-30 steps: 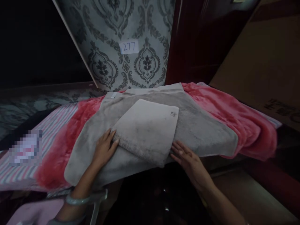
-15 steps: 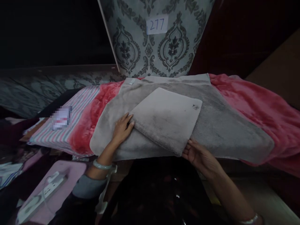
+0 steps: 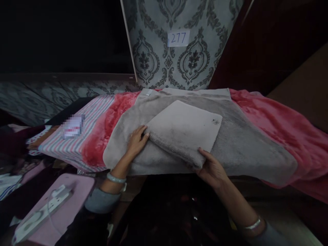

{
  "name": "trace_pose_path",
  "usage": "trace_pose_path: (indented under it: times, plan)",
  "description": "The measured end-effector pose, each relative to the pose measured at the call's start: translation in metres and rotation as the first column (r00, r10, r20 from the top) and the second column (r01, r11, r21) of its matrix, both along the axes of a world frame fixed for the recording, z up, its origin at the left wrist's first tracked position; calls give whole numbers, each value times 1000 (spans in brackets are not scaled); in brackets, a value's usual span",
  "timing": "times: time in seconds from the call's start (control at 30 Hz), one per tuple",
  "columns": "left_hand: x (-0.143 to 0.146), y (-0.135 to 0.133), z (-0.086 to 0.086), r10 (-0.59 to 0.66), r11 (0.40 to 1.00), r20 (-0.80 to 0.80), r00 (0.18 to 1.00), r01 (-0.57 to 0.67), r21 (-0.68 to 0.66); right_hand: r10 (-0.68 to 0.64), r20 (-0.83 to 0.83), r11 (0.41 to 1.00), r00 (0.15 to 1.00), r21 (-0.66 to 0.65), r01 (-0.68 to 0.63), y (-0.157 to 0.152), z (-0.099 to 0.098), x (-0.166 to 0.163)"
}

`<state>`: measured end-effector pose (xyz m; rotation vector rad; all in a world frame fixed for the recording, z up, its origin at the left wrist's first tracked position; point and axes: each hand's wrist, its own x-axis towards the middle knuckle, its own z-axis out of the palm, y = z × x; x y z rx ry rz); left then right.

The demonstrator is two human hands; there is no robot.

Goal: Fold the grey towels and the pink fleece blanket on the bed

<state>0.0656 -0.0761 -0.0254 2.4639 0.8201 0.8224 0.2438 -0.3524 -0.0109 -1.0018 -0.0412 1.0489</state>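
A folded grey cloth (image 3: 184,126) lies at an angle on a grey plush blanket (image 3: 246,143). Its top is pale and smooth with a small dark mark at the right corner, and fuzzy pile shows along its near folded edge. My left hand (image 3: 137,140) is closed at the cloth's left corner, thumb and fingertips at the edge. At the near right corner my right hand (image 3: 211,167) grips the cloth, thumb on top and fingers underneath, mostly hidden.
Red blanket (image 3: 276,119) extends beneath the grey one on both sides. To the left are a striped cloth (image 3: 64,145) and a pink stool (image 3: 82,184) bearing a power strip (image 3: 43,215). Behind stand a dark screen (image 3: 64,37) and a wall with a paper label (image 3: 178,37).
My right hand has taken a fuller grip on the near right corner, its thumb now over the top. The near edge looks slightly more raised and rolled. The camera view has shifted slightly.
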Motion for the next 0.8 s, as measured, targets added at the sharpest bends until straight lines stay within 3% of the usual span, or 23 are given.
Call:
trace_pose_path:
  times: [0.27, 0.4, 0.63, 0.8]
  plan:
    - [1, 1, -9, 40, 999, 121, 992, -39, -10, -113, -146, 994, 983, -8, 113, 8, 11, -7]
    - [-3, -9, -3, 76, 994, 105, 992, -84, 69, -85, -84, 996, 993, 34, 88, 10, 11, -2]
    - [-2, -65, 8, -165, 914, -21, 986, 161, 372, -20, -28, 993, 999, 118, 23, 13, 9, 6]
    - [21, -75, 11, -118, 888, -157, 981, 175, 425, 19, 56, 990, 998, 139, -27, 11, 0, 7]
